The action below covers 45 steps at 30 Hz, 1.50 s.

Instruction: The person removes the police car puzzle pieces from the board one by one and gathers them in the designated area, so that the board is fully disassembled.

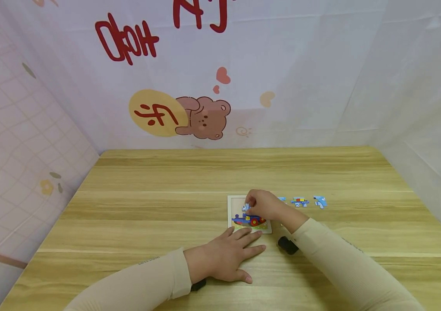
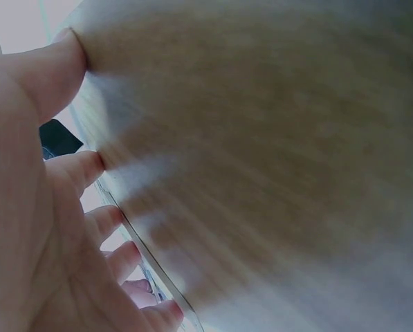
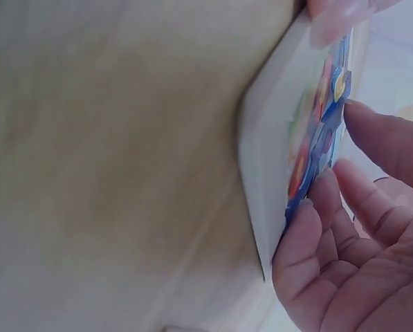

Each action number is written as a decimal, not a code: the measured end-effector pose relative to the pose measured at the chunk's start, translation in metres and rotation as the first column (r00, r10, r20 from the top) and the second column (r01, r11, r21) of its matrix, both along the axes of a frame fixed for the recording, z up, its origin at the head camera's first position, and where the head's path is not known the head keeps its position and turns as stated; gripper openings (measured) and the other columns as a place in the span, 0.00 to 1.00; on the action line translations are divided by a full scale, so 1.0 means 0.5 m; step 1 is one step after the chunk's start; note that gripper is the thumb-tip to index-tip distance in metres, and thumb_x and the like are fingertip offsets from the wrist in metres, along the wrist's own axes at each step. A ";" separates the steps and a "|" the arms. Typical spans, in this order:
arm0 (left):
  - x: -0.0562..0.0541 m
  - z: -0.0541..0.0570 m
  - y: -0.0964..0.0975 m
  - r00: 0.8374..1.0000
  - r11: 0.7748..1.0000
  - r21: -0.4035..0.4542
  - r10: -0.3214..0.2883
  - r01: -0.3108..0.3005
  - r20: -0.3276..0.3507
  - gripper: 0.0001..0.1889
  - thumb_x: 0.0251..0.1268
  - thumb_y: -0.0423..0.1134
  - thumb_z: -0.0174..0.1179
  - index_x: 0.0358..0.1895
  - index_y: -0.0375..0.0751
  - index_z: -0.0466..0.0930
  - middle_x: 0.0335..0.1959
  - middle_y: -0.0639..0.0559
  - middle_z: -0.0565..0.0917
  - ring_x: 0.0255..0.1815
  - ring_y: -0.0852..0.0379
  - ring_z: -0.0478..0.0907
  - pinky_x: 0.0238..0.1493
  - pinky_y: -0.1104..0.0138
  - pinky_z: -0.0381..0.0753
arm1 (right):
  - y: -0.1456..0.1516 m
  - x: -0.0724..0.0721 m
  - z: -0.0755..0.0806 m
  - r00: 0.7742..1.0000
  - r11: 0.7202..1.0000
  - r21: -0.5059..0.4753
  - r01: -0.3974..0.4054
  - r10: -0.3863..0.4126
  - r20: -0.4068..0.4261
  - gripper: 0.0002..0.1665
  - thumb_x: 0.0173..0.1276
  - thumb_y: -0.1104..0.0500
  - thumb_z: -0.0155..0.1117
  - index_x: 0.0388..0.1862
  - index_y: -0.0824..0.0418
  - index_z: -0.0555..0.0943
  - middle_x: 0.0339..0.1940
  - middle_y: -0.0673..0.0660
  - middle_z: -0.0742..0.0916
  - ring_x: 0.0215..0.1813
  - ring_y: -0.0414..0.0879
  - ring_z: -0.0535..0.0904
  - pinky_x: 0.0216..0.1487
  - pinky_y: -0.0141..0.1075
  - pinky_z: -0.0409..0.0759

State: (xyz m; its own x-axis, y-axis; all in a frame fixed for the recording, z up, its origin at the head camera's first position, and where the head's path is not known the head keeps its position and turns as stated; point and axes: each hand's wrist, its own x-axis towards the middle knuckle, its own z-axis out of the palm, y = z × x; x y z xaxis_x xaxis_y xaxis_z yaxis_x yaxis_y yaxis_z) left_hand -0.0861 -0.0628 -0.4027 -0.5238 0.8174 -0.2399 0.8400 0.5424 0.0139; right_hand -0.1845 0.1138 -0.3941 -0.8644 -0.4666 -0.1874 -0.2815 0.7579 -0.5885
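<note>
A small square jigsaw puzzle board [image 1: 230, 216] with a pale rim lies on the table. Joined pieces [image 1: 254, 222] fill its lower part with a blue vehicle and red wheels. My right hand [image 1: 268, 205] is over the board's right side. Between thumb and fingers it pinches a light-blue puzzle piece [image 1: 245, 207] above the joined row; the fingers partly hide the piece. Palm down, my left hand [image 1: 228, 258] rests with fingers spread, fingertips at the board's near edge. The left wrist view shows those fingertips [image 2: 113, 216] along the board's side.
To the right of the board lie loose puzzle pieces, one with a red and yellow part [image 1: 300, 201] and one light blue [image 1: 320, 201]. Another piece [image 1: 281, 199] is partly behind the right wrist. Black wrist devices [image 1: 288, 245] show under both forearms. A printed curtain [image 1: 302, 108] stands behind the table.
</note>
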 end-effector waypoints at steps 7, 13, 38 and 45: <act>0.001 -0.001 0.001 1.000 1.000 0.004 -0.008 0.008 -0.015 0.39 0.64 0.70 0.46 0.76 0.62 0.54 0.78 0.56 0.51 0.77 0.52 0.49 0.67 0.49 0.62 | 0.003 0.000 0.000 0.999 0.998 -0.062 0.030 -0.028 0.038 0.11 0.61 0.63 0.71 0.39 0.62 0.78 0.33 0.53 0.81 0.36 0.45 0.75 0.42 0.40 0.75; -0.001 -0.001 0.002 1.000 1.000 -0.001 -0.010 0.010 -0.010 0.39 0.64 0.70 0.45 0.76 0.62 0.54 0.78 0.56 0.50 0.77 0.52 0.49 0.67 0.49 0.62 | 0.005 0.000 -0.001 0.996 0.990 -0.130 0.047 -0.037 0.079 0.09 0.62 0.66 0.68 0.39 0.63 0.77 0.30 0.53 0.77 0.32 0.45 0.70 0.35 0.37 0.71; -0.002 0.002 0.002 1.000 1.000 -0.008 0.004 -0.004 0.030 0.39 0.64 0.70 0.44 0.77 0.62 0.51 0.78 0.56 0.49 0.77 0.52 0.47 0.68 0.48 0.61 | 0.091 0.010 0.025 0.985 0.926 -0.344 0.158 -0.124 0.119 0.13 0.65 0.65 0.65 0.47 0.68 0.78 0.36 0.56 0.78 0.37 0.47 0.72 0.34 0.34 0.73; 0.000 0.002 0.004 1.000 1.000 0.007 0.010 -0.010 0.022 0.39 0.64 0.70 0.46 0.76 0.62 0.53 0.78 0.56 0.50 0.77 0.52 0.49 0.68 0.48 0.61 | 0.141 0.020 0.038 0.980 0.930 -0.312 0.196 -0.177 0.087 0.15 0.66 0.62 0.65 0.49 0.68 0.78 0.39 0.57 0.80 0.41 0.48 0.74 0.42 0.38 0.75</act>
